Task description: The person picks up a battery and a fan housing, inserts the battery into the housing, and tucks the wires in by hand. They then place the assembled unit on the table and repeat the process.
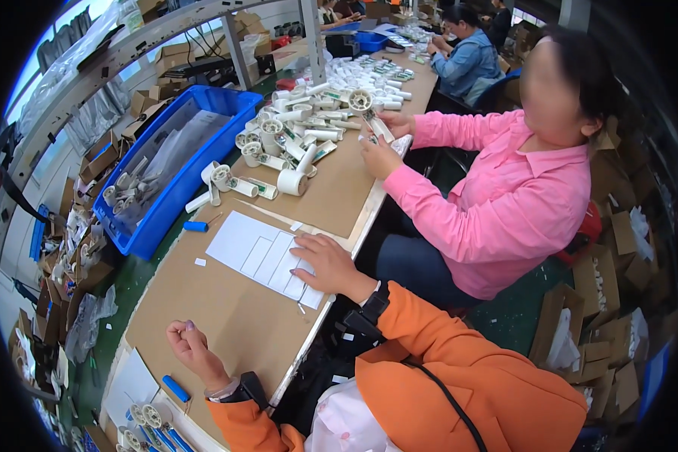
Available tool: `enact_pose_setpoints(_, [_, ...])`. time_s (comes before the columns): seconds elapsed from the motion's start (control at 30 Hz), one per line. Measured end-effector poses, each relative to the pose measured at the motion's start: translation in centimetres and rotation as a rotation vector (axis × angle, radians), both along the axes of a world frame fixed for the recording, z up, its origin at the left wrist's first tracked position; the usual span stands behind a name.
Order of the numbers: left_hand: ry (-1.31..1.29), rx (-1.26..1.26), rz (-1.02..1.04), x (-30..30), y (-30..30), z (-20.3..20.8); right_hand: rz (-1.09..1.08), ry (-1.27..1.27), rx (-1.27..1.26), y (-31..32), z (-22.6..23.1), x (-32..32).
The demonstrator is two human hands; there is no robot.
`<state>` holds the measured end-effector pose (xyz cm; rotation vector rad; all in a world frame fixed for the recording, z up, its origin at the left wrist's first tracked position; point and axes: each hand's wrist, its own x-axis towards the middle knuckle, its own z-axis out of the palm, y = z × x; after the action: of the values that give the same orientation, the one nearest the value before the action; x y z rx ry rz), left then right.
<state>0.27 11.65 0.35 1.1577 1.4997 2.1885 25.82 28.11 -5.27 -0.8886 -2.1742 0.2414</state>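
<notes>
My right hand [325, 264] lies with its fingers spread on white sheets of paper [241, 239] marked with ruled boxes. My left hand [196, 352] is raised over the brown table top, its fingers curled together; whether anything small is in them is hidden. Close by it lies a blue cylindrical cell [175, 388] with thin wires. Another blue cylindrical cell [196, 226] rests beside the sheets. Beyond them are white plastic housings [292, 181] with round heads and tube handles, some showing green circuit boards.
A blue bin [139, 245] with bagged parts stands left of the table. At right, a person in pink [497, 196] holds a white housing [371, 117]. More housings [151, 416] with blue cells lie at near left. Cardboard boxes [561, 324] line the right floor.
</notes>
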Motion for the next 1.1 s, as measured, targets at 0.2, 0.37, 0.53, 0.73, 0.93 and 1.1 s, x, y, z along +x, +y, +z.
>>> enact_pose_setpoints(0.2, [0.035, -0.079, 0.028, -1.7, -0.4, -1.9, 0.040, -0.028, 0.018, 0.1, -0.1, -0.7])
enact_pose_setpoints(0.37, [-0.036, -0.126, 0.091, -0.8, 0.2, -0.3, 0.033, -0.071, 0.010, -0.1, 1.1, -0.7])
enact_pose_setpoints(0.53, [-0.039, -0.099, 0.083, -0.7, -0.5, -0.1, 0.029, -0.124, 0.008, -0.2, 1.4, -1.0])
enact_pose_setpoints(0.73, [-0.109, -0.087, 0.026, 0.5, -0.7, 0.6, -0.009, -0.148, 0.008, -0.1, 1.6, -0.6])
enact_pose_setpoints(0.93, [-0.140, -0.021, -0.066, 0.3, -1.2, 0.4, 0.063, -0.045, -0.122, 0.2, 2.1, 0.0])
enact_pose_setpoints(1.1, [-0.117, -0.049, -0.069, 0.3, -1.0, 0.4, 0.129, -0.056, -0.107, 2.8, 6.0, 0.3])
